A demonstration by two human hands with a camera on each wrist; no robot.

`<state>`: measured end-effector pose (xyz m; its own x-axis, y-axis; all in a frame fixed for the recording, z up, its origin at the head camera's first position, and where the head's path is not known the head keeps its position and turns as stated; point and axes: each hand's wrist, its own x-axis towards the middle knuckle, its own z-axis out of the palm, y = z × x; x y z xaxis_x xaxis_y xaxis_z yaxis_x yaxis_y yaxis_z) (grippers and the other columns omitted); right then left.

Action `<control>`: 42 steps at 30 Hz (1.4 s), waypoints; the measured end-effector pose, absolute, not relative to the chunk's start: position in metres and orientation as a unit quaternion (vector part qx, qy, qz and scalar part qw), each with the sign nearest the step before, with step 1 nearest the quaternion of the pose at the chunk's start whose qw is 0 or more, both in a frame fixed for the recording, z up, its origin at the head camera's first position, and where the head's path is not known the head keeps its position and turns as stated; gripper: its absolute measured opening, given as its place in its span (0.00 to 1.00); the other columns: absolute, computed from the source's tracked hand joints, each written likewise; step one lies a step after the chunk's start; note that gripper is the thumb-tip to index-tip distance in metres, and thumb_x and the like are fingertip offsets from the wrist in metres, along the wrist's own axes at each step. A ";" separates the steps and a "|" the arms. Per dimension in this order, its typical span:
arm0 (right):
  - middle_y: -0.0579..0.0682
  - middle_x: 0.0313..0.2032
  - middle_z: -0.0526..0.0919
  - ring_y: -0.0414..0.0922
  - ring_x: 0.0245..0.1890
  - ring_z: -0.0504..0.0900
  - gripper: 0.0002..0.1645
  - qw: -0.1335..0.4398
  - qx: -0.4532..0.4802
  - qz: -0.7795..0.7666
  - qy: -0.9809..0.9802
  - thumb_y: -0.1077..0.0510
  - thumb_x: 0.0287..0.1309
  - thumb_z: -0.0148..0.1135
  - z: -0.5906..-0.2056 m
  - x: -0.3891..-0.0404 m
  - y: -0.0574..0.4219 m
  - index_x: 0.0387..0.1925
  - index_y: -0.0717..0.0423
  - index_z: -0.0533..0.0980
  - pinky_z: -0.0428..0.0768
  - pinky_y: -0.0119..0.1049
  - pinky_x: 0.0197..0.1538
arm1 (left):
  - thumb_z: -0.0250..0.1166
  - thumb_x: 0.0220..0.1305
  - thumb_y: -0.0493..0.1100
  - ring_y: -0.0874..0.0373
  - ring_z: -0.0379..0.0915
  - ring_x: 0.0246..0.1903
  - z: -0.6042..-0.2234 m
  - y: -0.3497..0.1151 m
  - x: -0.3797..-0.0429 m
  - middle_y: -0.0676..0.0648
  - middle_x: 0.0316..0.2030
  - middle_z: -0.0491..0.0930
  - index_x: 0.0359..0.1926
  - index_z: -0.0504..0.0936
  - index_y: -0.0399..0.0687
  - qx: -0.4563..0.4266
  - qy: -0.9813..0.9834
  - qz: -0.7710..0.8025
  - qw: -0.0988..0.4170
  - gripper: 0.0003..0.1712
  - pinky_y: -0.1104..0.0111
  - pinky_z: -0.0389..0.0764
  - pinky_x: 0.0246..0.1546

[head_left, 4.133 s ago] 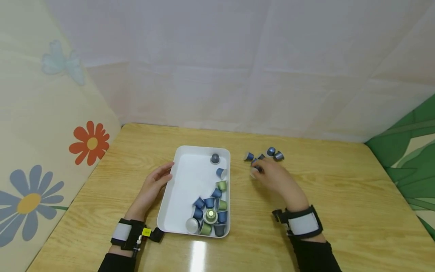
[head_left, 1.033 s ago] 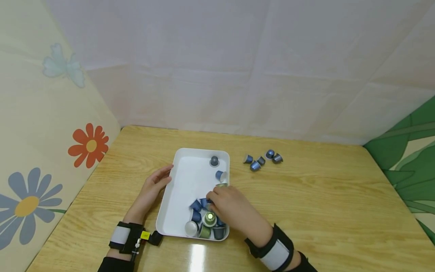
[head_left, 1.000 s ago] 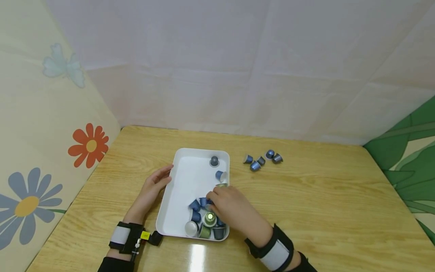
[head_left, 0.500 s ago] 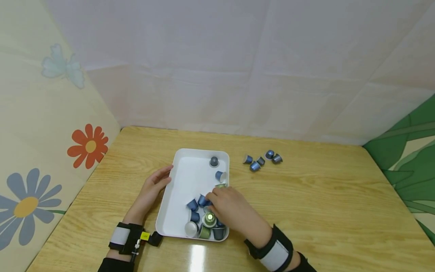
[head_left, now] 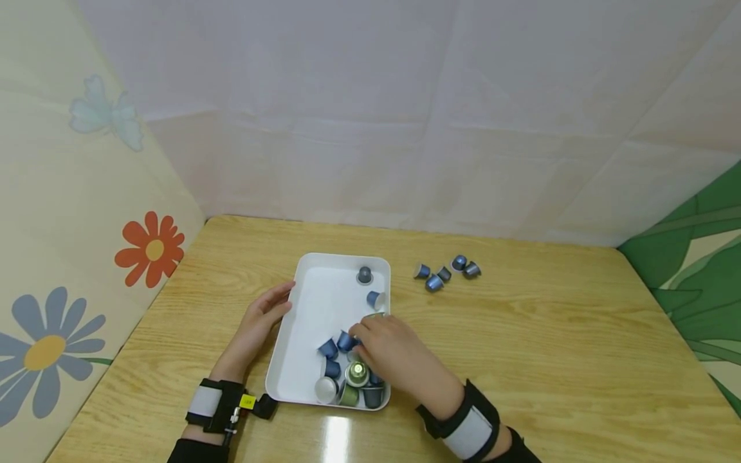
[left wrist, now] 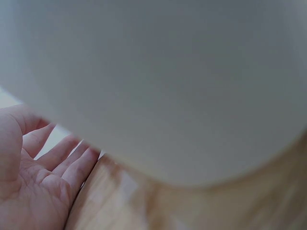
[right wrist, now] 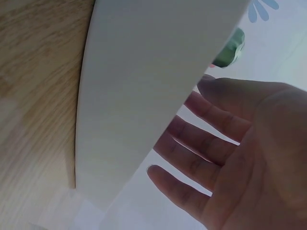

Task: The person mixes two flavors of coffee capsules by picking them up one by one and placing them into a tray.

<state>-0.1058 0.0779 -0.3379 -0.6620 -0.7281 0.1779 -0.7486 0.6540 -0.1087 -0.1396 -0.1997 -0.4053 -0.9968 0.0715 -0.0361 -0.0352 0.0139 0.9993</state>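
In the head view a white tray (head_left: 309,308) holds several blue, green and grey coffee capsules, mostly crowded at its near right. My left hand (head_left: 257,328) rests against the tray's left edge with fingers extended; in the left wrist view the tray wall (left wrist: 158,96) covers those fingertips. My right hand (head_left: 393,354) reaches over the right rim, thumb and forefinger pinching a blue coffee capsule (head_left: 356,343) among the others. In the right wrist view the tray's side (right wrist: 129,96) hides most fingertips, and a green capsule (right wrist: 231,50) shows above the rim.
On the wooden table (head_left: 550,321), right of the tray, lie several blue and dark capsules (head_left: 434,283). Inside the tray a grey capsule (head_left: 365,275) stands at the far right corner, with a blue capsule (head_left: 375,299) lying nearer. A white cloth backdrop (head_left: 405,128) rises behind.
My right hand has come from the loose capsules on the table to the tray. Two blue capsules beside its fingertips have shifted slightly left. The left hand stays at the rim.
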 end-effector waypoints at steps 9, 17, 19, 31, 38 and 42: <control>0.49 0.42 0.83 0.46 0.45 0.81 0.13 0.095 0.394 0.087 -0.910 0.55 0.63 0.67 -0.332 -0.116 0.086 0.47 0.54 0.82 0.80 0.43 0.50 | 0.56 0.73 0.36 0.46 0.61 0.67 -0.407 -0.199 -0.139 0.38 0.69 0.65 0.70 0.67 0.37 0.010 0.713 0.699 0.043 0.27 0.77 0.73 0.53; 0.52 0.49 0.81 0.50 0.51 0.79 0.15 0.135 0.403 0.133 -0.896 0.60 0.61 0.67 -0.336 -0.138 0.099 0.50 0.55 0.79 0.77 0.45 0.56 | 0.56 0.73 0.37 0.46 0.60 0.67 -0.408 -0.204 -0.140 0.39 0.70 0.64 0.70 0.66 0.37 0.011 0.718 0.694 0.040 0.27 0.78 0.72 0.53; 0.54 0.50 0.80 0.51 0.53 0.78 0.16 0.139 0.397 0.137 -0.897 0.62 0.60 0.67 -0.338 -0.144 0.104 0.50 0.56 0.79 0.76 0.46 0.58 | 0.56 0.73 0.37 0.46 0.60 0.67 -0.407 -0.204 -0.140 0.39 0.70 0.64 0.70 0.66 0.37 0.012 0.718 0.695 0.040 0.27 0.78 0.72 0.53; 0.55 0.52 0.80 0.52 0.53 0.78 0.16 0.147 0.355 0.145 -0.912 0.64 0.63 0.64 -0.338 -0.183 0.127 0.52 0.58 0.78 0.77 0.47 0.56 | 0.56 0.73 0.37 0.46 0.61 0.67 -0.406 -0.202 -0.140 0.38 0.69 0.65 0.70 0.65 0.35 0.013 0.717 0.695 0.040 0.27 0.77 0.73 0.54; 0.56 0.49 0.80 0.52 0.50 0.79 0.16 0.167 0.365 0.117 -0.908 0.66 0.61 0.65 -0.336 -0.201 0.131 0.51 0.59 0.79 0.78 0.46 0.53 | 0.55 0.73 0.36 0.46 0.61 0.67 -0.404 -0.201 -0.140 0.37 0.69 0.64 0.70 0.65 0.35 0.010 0.713 0.699 0.041 0.27 0.77 0.73 0.54; 0.56 0.49 0.81 0.53 0.51 0.79 0.16 0.179 0.371 0.101 -0.905 0.68 0.60 0.64 -0.335 -0.209 0.131 0.51 0.60 0.79 0.78 0.46 0.53 | 0.56 0.73 0.36 0.46 0.61 0.67 -0.403 -0.200 -0.141 0.38 0.69 0.65 0.70 0.66 0.36 0.012 0.713 0.700 0.040 0.27 0.77 0.73 0.54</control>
